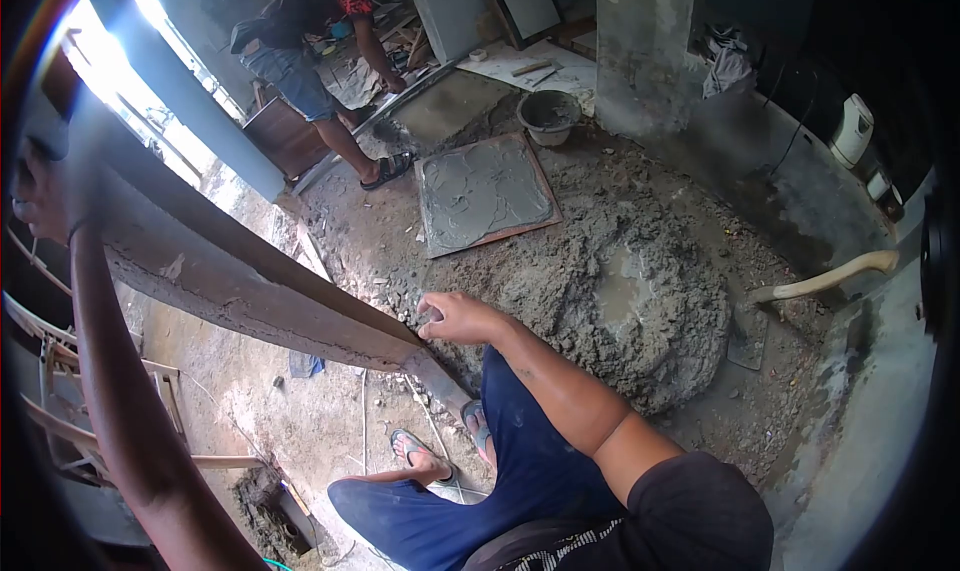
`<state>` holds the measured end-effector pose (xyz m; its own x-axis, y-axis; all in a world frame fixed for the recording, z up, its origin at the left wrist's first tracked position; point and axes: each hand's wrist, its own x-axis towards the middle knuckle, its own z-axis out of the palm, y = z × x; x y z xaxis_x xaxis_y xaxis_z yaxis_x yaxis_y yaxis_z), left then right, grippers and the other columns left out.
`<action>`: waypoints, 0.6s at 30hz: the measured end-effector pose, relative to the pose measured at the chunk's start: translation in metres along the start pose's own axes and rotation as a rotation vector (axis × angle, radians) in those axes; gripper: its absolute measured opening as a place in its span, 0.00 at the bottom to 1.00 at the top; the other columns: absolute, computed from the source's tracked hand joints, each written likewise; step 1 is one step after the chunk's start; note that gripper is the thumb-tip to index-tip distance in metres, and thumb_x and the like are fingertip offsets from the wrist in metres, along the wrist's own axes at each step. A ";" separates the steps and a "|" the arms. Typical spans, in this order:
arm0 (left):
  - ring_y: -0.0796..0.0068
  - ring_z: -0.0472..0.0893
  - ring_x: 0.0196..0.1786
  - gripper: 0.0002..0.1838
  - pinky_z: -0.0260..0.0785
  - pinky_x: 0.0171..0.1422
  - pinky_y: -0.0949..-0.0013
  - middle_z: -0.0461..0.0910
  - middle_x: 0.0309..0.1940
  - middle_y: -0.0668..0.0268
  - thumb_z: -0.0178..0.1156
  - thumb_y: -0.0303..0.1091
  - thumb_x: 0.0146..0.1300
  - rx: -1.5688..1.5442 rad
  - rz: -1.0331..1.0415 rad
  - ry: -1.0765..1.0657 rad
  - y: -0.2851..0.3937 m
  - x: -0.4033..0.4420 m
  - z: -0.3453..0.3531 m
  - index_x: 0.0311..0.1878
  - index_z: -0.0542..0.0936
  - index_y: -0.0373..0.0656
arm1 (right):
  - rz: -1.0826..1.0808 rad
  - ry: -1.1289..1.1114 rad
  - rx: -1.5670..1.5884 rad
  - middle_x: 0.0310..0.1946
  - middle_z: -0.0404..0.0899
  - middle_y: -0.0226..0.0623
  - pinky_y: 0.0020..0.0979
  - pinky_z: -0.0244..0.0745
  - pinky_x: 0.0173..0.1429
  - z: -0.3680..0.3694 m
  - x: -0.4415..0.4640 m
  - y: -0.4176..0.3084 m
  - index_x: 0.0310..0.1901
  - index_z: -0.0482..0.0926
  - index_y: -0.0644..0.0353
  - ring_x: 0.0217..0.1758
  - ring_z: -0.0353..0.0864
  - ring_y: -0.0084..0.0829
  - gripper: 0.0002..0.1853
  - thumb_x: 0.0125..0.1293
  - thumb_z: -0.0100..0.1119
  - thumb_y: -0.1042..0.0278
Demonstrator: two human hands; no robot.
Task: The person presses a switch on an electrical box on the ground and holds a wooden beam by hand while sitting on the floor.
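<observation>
My left hand (42,193) is raised at the far left edge, in shadow by the upper part of a concrete column (250,296). Its fingers are too dark to make out clearly, and I cannot tell whether they grip the column. My right hand (462,318) hangs near the column's lower end, above my knee. Its fingers are loosely curled, with a gap between thumb and forefinger, and I see nothing held there. Just beyond it lies a heap of wet mortar (640,291) with a pool of water in its hollow.
A hoe (825,279) rests at the heap's right edge. Behind the heap are a board (487,193) spread with smooth mortar and a black bucket (549,116). Another person (310,56) bends over at the back. A white jerrycan (852,131) stands by the right wall.
</observation>
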<state>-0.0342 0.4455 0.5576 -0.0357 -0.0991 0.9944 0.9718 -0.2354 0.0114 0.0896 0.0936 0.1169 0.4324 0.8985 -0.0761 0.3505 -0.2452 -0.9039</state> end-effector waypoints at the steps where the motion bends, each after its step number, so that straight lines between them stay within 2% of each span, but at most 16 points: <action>1: 0.47 0.71 0.66 0.53 0.59 0.69 0.46 0.68 0.69 0.58 0.44 0.83 0.49 0.002 0.008 0.046 -0.001 -0.001 0.002 0.75 0.58 0.63 | -0.003 -0.003 0.008 0.46 0.82 0.49 0.38 0.75 0.55 0.001 0.001 0.002 0.55 0.75 0.61 0.51 0.82 0.44 0.29 0.55 0.66 0.53; 5: 0.47 0.69 0.68 0.54 0.58 0.69 0.45 0.60 0.74 0.63 0.45 0.83 0.48 -0.076 0.018 0.139 0.001 -0.003 0.000 0.76 0.57 0.63 | 0.001 -0.010 0.023 0.47 0.81 0.50 0.38 0.74 0.56 -0.001 0.001 0.003 0.56 0.75 0.61 0.52 0.81 0.44 0.28 0.56 0.66 0.54; 8: 0.47 0.68 0.69 0.54 0.57 0.71 0.44 0.56 0.76 0.64 0.46 0.83 0.48 -0.124 0.009 0.127 0.001 -0.003 0.001 0.76 0.57 0.63 | -0.005 0.012 -0.016 0.45 0.82 0.49 0.37 0.74 0.56 0.003 0.004 0.009 0.55 0.75 0.60 0.52 0.82 0.41 0.28 0.58 0.66 0.52; 18: 0.45 0.64 0.71 0.54 0.53 0.72 0.45 0.52 0.77 0.67 0.45 0.84 0.48 -0.122 -0.016 0.109 0.003 -0.004 0.001 0.75 0.58 0.63 | 0.028 -0.020 -0.013 0.48 0.82 0.50 0.38 0.74 0.58 -0.002 0.000 0.001 0.57 0.74 0.62 0.53 0.82 0.42 0.29 0.59 0.66 0.52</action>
<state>-0.0313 0.4459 0.5538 -0.0827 -0.1975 0.9768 0.9356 -0.3529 0.0079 0.0912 0.0924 0.1171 0.4255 0.8983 -0.1099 0.3494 -0.2750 -0.8957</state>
